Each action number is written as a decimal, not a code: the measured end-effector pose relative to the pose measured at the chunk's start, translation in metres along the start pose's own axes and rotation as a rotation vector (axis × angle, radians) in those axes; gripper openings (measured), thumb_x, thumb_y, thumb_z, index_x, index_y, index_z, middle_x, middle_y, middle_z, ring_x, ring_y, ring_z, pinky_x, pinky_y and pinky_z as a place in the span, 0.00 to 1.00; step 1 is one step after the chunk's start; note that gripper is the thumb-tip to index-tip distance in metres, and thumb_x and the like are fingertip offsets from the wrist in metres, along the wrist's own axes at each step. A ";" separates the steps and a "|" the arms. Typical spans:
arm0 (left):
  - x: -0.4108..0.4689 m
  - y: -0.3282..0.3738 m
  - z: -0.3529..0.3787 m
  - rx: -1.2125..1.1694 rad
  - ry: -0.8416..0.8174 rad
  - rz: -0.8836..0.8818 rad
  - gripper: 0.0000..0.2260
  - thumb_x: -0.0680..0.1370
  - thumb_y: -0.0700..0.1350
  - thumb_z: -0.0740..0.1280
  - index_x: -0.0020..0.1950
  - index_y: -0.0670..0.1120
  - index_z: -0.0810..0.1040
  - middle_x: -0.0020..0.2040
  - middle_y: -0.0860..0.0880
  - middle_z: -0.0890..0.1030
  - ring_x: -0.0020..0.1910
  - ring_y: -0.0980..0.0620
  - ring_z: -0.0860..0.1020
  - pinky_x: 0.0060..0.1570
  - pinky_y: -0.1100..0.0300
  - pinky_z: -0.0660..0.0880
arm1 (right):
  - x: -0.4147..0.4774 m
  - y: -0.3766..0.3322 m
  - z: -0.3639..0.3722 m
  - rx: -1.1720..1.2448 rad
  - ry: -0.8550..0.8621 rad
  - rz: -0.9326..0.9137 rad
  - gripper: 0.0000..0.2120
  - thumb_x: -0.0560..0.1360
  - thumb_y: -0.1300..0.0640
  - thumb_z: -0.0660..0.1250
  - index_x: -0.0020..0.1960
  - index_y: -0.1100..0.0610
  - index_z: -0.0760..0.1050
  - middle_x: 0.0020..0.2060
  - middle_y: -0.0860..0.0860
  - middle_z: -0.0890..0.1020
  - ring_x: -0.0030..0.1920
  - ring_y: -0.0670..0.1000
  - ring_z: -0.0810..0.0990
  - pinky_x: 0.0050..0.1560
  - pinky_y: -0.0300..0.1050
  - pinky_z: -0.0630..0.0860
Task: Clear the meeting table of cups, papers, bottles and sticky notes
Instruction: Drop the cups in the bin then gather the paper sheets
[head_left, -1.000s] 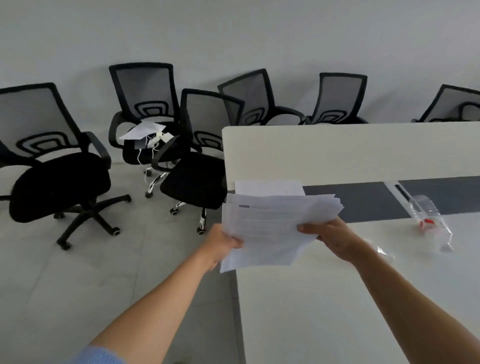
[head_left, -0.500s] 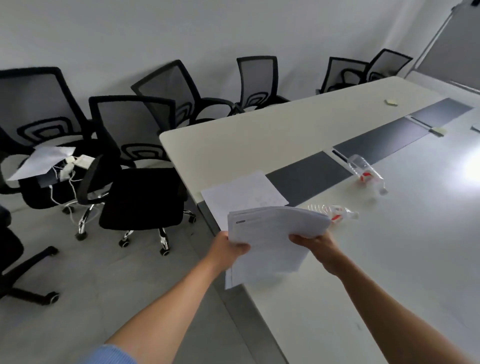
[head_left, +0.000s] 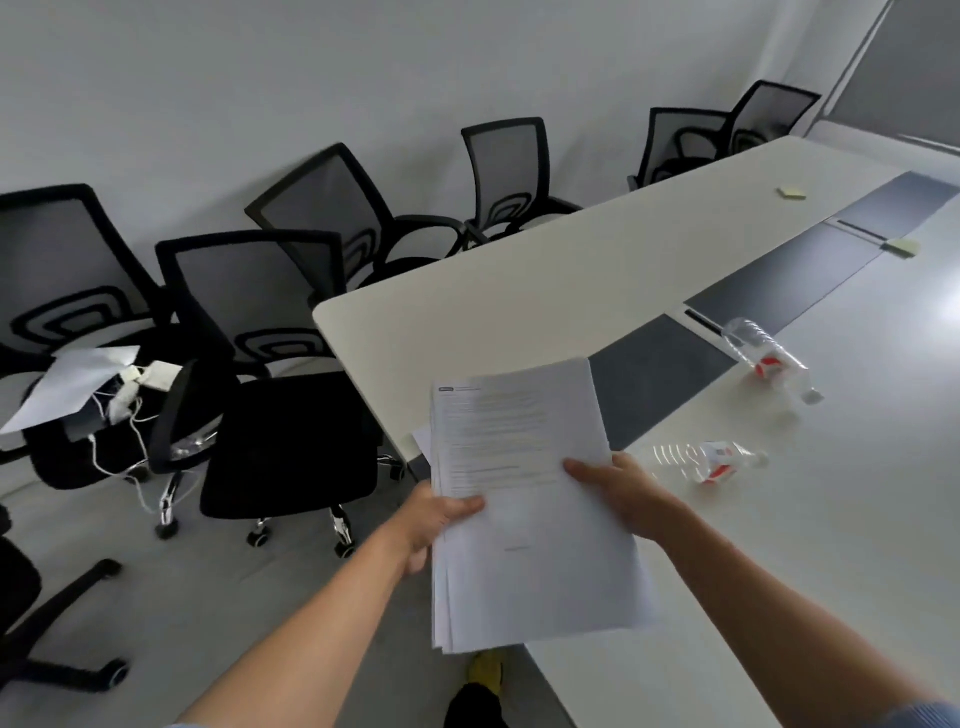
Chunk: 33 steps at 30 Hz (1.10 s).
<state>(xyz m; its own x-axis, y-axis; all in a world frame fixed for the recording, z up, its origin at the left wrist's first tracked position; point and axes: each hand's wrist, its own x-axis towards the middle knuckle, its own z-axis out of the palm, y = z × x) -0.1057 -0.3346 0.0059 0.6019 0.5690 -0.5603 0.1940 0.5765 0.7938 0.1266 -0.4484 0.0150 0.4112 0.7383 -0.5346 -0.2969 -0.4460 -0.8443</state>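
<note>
A thick stack of white printed papers (head_left: 524, 499) hangs over the near corner of the white meeting table (head_left: 493, 306). My left hand (head_left: 436, 519) grips its left edge and my right hand (head_left: 623, 493) grips its right side. A corner of another sheet (head_left: 422, 439) peeks out from under the stack on the table. Two clear plastic bottles with red labels lie on their sides to the right, one close (head_left: 701, 460) and one farther back (head_left: 769, 353). Two yellow sticky-note pads sit at the far end, one (head_left: 792, 193) on the white top and one (head_left: 903, 247) by the dark centre strip.
Several black mesh office chairs (head_left: 280, 405) stand along the wall left of and behind the table. One chair on the left carries a loose paper (head_left: 67, 389) and white chargers with cables (head_left: 140, 384). My shoe (head_left: 485, 670) shows on the grey floor below the stack.
The view has swung right along the table. The stack has been turned upright toward me and squared up, now covering most of the single sheet on the corner.
</note>
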 end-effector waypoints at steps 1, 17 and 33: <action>0.018 0.011 -0.012 -0.019 0.021 -0.027 0.15 0.73 0.30 0.69 0.59 0.40 0.79 0.54 0.39 0.83 0.54 0.39 0.82 0.56 0.44 0.78 | 0.027 -0.006 0.009 0.012 -0.027 0.039 0.14 0.73 0.61 0.73 0.55 0.68 0.80 0.47 0.62 0.86 0.43 0.60 0.86 0.43 0.53 0.83; 0.137 0.087 -0.135 0.095 0.365 -0.248 0.17 0.76 0.29 0.65 0.65 0.37 0.75 0.57 0.36 0.81 0.56 0.35 0.79 0.56 0.42 0.75 | 0.203 -0.006 -0.012 -1.209 0.273 0.362 0.43 0.61 0.39 0.78 0.66 0.55 0.60 0.54 0.54 0.75 0.54 0.57 0.76 0.51 0.52 0.76; 0.230 0.157 -0.178 0.250 0.211 -0.300 0.18 0.75 0.28 0.65 0.65 0.36 0.75 0.58 0.33 0.80 0.57 0.32 0.78 0.62 0.35 0.72 | 0.221 -0.171 -0.030 -0.259 0.548 -0.226 0.14 0.74 0.69 0.63 0.40 0.53 0.80 0.31 0.53 0.77 0.29 0.51 0.74 0.24 0.38 0.74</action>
<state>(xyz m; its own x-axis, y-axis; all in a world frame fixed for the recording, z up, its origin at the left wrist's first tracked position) -0.0749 -0.0085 -0.0404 0.3243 0.5199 -0.7903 0.5333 0.5896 0.6066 0.2945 -0.2244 0.0405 0.8400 0.4935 -0.2254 0.0380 -0.4679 -0.8830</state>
